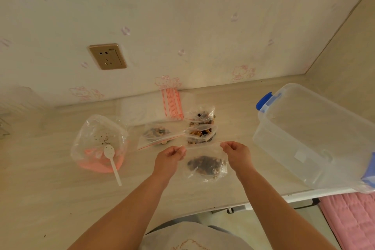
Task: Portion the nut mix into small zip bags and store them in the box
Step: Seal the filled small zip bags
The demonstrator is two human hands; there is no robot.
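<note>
Between our two hands, a filled zip bag (206, 163) hangs by its red seal strip, and closing that strip looks like the step in hand. To do it well, we judge, we keep the strip stretched flat and level, press the two tracks together at one corner, then run finger and thumb along to the other corner so no gap is left. We push out most of the air first, and we keep the nuts down in the belly of the bag, where they sit now, well below the strip, so no crumb jams the tracks.

Our left hand (170, 157) pinches the left end of the strip, fingers curled in toward the thumb, knuckles up. Our right hand (236, 153) pinches the right end the same way. Both forearms reach forward from below and converge slightly, wrists nearly level, the bag slack under them and seemingly just off the counter (233, 193), though we cannot tell if its bottom touches.

Just beyond the hands stand two filled bags (202, 128), one behind the other, and a third bag (156, 135) lies flat beyond the left hand. Left of the left hand sits the big bag (101, 140) with a spoon (111, 158) in it, nearly emptied. Right of the right hand waits the box (312, 138), open, with nothing stored in it yet.
</note>
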